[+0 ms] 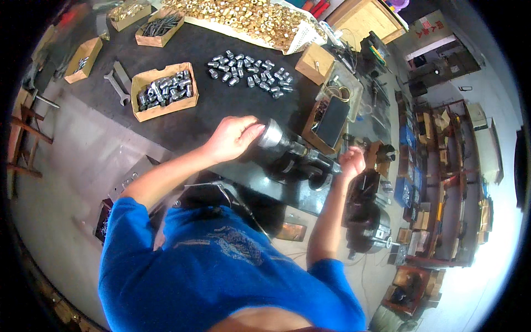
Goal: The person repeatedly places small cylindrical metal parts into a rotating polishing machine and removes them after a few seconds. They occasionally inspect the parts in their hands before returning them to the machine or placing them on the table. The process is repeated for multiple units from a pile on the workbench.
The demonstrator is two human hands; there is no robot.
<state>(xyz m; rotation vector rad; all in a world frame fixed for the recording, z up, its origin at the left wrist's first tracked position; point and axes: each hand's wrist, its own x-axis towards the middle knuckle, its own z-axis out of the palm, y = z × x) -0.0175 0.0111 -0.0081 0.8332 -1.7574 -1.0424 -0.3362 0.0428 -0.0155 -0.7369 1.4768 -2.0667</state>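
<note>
A small bench machine with a round metal chuck (271, 134) stands before me at the table's near edge. My left hand (235, 137) is closed at the chuck's left face, thumb and fingers pinched together; whatever lies between them is hidden. At the machine's right end my right hand (352, 161) is closed in a fist, and what it grips is too small to make out. Beyond the chuck, several loose metal fittings (249, 71) lie on the dark tabletop. More of the same kind fill a cardboard box (164, 113) to the left.
A wrench (116, 88) lies left of that box. Farther back are boxes of small parts (160, 37) and a white sack spread with brass-coloured nuts (243, 22). A wooden block (315, 63) and a dark-topped box (331, 123) stand right. Shelves (442, 182) line the right wall.
</note>
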